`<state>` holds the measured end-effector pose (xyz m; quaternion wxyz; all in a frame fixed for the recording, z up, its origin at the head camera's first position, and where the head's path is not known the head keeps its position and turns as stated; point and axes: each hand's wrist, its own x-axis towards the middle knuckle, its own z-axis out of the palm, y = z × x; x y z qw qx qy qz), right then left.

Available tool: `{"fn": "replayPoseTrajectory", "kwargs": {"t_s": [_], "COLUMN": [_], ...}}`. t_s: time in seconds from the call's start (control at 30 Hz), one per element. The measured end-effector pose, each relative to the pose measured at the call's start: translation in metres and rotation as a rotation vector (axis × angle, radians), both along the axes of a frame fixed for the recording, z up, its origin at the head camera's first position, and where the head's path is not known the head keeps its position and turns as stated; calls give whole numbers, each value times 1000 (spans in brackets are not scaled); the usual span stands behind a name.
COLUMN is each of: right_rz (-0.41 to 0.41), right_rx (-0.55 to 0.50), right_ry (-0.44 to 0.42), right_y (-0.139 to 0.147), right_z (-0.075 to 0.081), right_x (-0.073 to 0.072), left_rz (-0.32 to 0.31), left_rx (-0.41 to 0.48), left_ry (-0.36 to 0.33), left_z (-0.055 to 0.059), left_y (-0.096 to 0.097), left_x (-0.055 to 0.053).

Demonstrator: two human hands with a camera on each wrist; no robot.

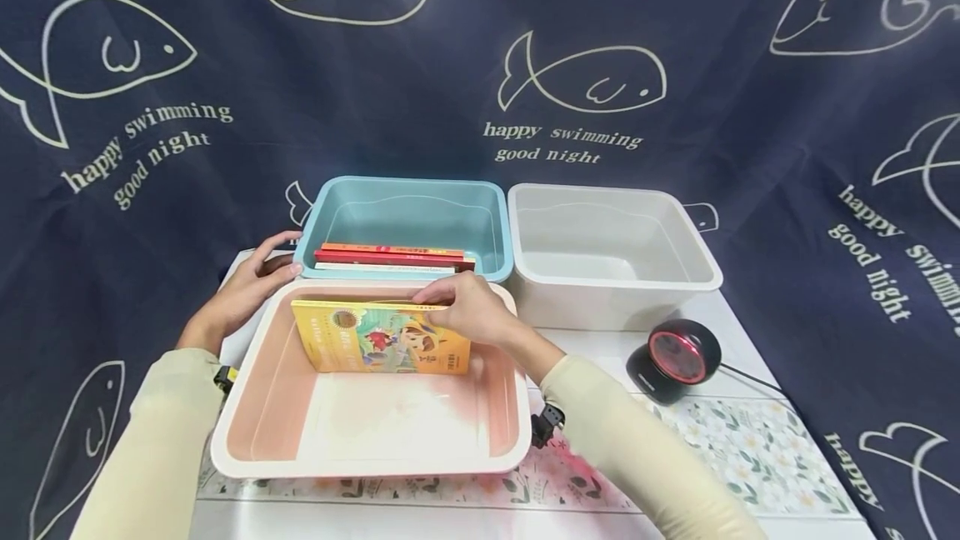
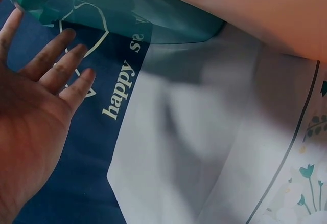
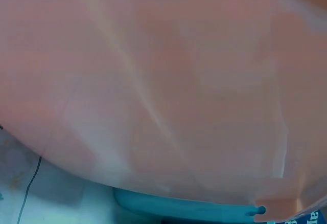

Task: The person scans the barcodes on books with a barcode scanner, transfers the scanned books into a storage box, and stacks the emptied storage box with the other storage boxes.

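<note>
My right hand (image 1: 474,308) pinches the top edge of a yellow picture book (image 1: 382,340), its thumb on the front cover. The book stands upright along the back wall of the pink bin (image 1: 375,467), and its cover shows a cartoon child. At the left end of the blue bin (image 1: 420,187), my left hand (image 1: 243,294) touches the rim with loosely spread fingers. That palm (image 2: 30,127) shows in the left wrist view, holding nothing. Inside the blue bin stand several thin books (image 1: 390,257) with orange, red and white spines. The pink bin wall (image 3: 153,81) fills the right wrist view.
A grey-white bin (image 1: 615,283) stands right of the blue one. Right of the pink bin, a black round device (image 1: 675,361) with a glowing red face trails a cable. Under everything is a white table with a floral strip (image 1: 757,448). A dark fish-print cloth (image 1: 420,107) hangs behind.
</note>
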<state>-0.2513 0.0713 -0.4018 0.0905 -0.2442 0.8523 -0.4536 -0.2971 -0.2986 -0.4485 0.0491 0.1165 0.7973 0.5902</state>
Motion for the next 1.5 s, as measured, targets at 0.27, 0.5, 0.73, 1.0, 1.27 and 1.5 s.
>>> {"fn": "replayPoseTrajectory", "kwargs": {"t_s": [0.27,0.5,0.73,1.0,1.27,1.5], "right_rz": [-70,-79,-78,-78,-100,-128], "right_rx": [103,10,-162,-194,-256,-328], "right_ry": [-8,-22,-17,1,-19,-7], "right_y": [-5,-1,8,15,36,54], "right_z": [1,1,15,51,84,112], "right_x": [1,3,10,20,27,35], "left_rz": [-1,3,-21,-33,-59,-30], "left_rx": [-1,-10,32,76,89,72], "left_ry": [-7,-17,-9,-7,19,21], "left_z": [2,0,0,-3,-4,-4], "left_y": [-1,0,5,-2,-2,-3], "left_x": [1,0,-3,-2,-2,0]}}
